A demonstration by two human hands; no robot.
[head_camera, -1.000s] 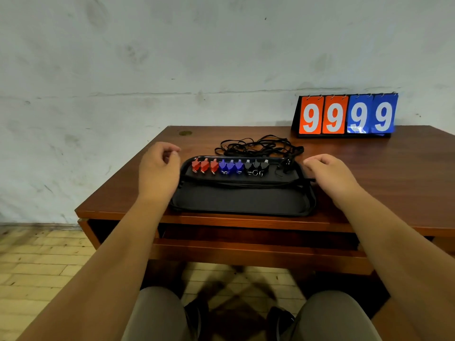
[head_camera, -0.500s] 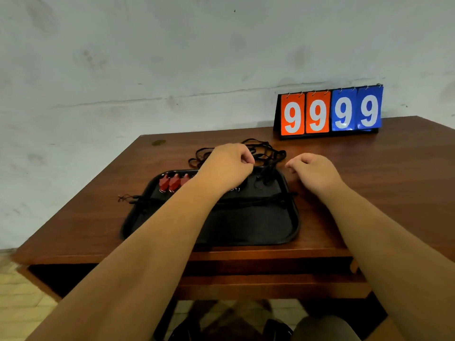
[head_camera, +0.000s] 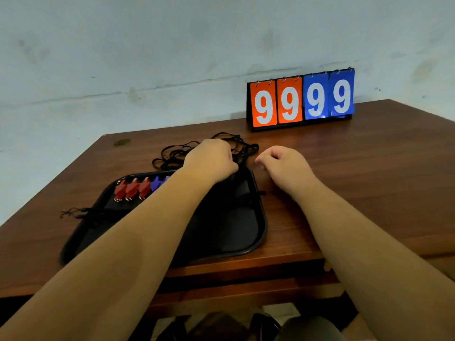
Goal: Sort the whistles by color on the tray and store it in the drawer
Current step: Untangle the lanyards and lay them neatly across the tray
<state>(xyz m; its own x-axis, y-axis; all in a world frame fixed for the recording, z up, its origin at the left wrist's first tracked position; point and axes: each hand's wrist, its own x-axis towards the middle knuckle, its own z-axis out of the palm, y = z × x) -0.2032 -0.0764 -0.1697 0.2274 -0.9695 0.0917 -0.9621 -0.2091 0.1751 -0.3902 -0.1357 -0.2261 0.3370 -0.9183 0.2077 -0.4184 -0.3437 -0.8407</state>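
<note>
- Red and blue whistles (head_camera: 138, 189) line the tray's (head_camera: 261, 232) far edge; the left forearm hides the rest.
- Left hand (head_camera: 211, 158) grips the cords (head_camera: 177, 153) behind the tray; right hand (head_camera: 283, 163) rests loosely curled and empty, just right of it.
- Probably next: gather the cords onto the tray, then move it into the drawer (head_camera: 234, 290).

Red plastic whistles (head_camera: 132, 189), then blue ones (head_camera: 157, 183), along far edge of flat black tray (head_camera: 258, 232). Left hand (head_camera: 211, 157) gripping tangled black cords (head_camera: 172, 153) behind tray.
</note>
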